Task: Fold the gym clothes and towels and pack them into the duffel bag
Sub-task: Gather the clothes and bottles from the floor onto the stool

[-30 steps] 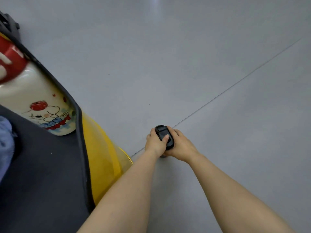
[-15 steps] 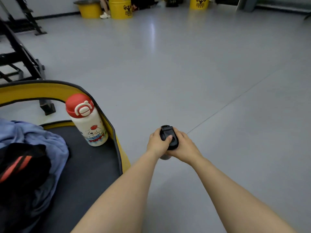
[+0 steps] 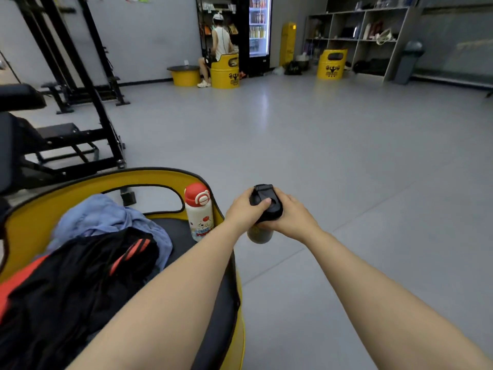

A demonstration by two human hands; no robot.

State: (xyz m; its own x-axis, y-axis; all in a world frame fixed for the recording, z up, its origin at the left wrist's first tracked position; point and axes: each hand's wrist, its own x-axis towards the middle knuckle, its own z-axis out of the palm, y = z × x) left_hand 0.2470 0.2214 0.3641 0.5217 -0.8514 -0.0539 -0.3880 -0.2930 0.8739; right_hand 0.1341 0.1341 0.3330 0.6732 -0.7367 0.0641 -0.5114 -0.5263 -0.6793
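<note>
Clothes [image 3: 88, 265] lie in a loose heap on the black seat [image 3: 184, 233] of a yellow barrel chair [image 3: 149, 175], at the person's left: a black garment with red stripes on top, a blue towel [image 3: 106, 217] bunched behind it. None of it is folded yet, and no duffel bag shows in view. A white bottle [image 3: 200, 214] with a red cap stands upright on the seat's right edge, just beside the towel.

Out over the grey floor [image 3: 346, 169], both hands meet on a shaker [image 3: 262, 212]. The left hand [image 3: 244, 213] is curled over its black lid, thumb on top; the right hand [image 3: 290, 216] is wrapped round the far side, cupping the neck. Only a bit of the cloudy body shows below the fingers. Both hands are closed on it, clear of the chair.

By my reading, the step is sealing or checking the lid before packing. To do it well, keep the shaker upright, press the flip cap fully down and turn the lid firm, so nothing leaks onto fabric later. Then it is best set down away from the heap, freeing both hands for folding.

Farther off stand a black rack [image 3: 80, 84], yellow barrels and shelves; another person sits by a drinks fridge [image 3: 257, 28].
</note>
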